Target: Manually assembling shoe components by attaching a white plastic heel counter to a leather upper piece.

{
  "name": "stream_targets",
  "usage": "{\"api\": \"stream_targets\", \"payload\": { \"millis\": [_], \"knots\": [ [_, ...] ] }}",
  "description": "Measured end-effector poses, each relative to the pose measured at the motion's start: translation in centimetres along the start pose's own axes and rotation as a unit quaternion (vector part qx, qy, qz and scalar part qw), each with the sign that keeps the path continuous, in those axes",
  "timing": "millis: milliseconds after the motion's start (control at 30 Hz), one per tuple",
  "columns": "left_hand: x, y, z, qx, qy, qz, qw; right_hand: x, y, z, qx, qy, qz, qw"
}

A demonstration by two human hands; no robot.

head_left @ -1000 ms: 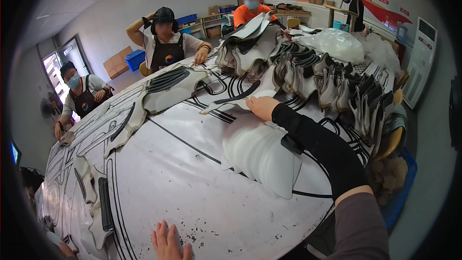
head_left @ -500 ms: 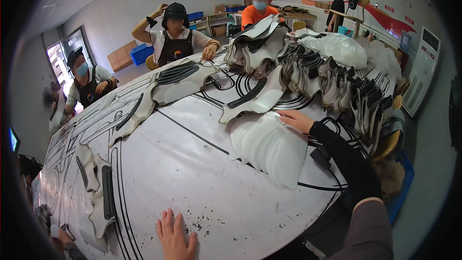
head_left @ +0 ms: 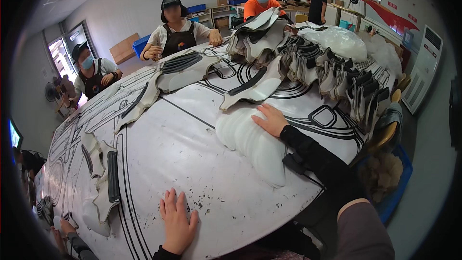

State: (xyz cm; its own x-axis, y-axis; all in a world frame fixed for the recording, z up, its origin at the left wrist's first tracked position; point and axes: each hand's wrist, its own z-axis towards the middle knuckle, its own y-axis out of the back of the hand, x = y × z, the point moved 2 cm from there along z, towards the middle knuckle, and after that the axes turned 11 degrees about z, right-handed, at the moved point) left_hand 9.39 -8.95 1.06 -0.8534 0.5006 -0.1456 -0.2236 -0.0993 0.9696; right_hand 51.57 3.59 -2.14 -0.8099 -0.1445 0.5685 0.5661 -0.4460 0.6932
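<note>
A fanned stack of thin white curved sheets (head_left: pixel 255 151) lies on the table in front of me. My right hand (head_left: pixel 270 120) rests on the upper right of this stack, fingers stretched out flat over it. Nearer the front edge, my left hand (head_left: pixel 178 224) lies palm down on the tabletop, fingers spread and nothing in them. Just beyond the stack is a pale grey cut piece with a black padded strip (head_left: pixel 252 86). Small dark crumbs are scattered beside my left hand.
Heaps of folded grey-and-black pieces (head_left: pixel 358 91) line the right side, with a clear plastic bag (head_left: pixel 339 45) behind. More strip-edged pieces (head_left: pixel 106 178) lie at left. A blue bin (head_left: pixel 397 178) stands by the right edge. Co-workers sit around the large round table (head_left: pixel 192 130).
My right hand has moved left, and the white sheets have slid left with it, bunching closer together. The co-worker across has lowered a raised arm. My left hand stays flat on the table.
</note>
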Motion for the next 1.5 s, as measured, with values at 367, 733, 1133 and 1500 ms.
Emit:
{"api": "stream_targets", "payload": {
  "millis": [367, 733, 1133, 1500],
  "knots": [
    [-5.9, 0.9, 3.1, -0.026, -0.288, -0.016, 0.957, 7.2, -6.3, -0.7, -0.033, -0.115, -0.051, 0.991],
    [-8.0, -3.0, 5.1, -0.043, -0.399, 0.018, 0.916, 3.8, -1.3, -6.5, 0.009, 0.063, -0.047, 0.997],
    [-5.6, -3.4, 9.9, -0.065, -0.351, -0.002, 0.934, 7.7, -6.7, -4.4, -0.136, -0.160, -0.063, 0.976],
    [0.9, 1.9, 5.6, -0.023, -0.181, -0.064, 0.981, 11.9, 2.1, -11.1, 0.180, 0.238, 0.000, 0.954]
  ]
}}
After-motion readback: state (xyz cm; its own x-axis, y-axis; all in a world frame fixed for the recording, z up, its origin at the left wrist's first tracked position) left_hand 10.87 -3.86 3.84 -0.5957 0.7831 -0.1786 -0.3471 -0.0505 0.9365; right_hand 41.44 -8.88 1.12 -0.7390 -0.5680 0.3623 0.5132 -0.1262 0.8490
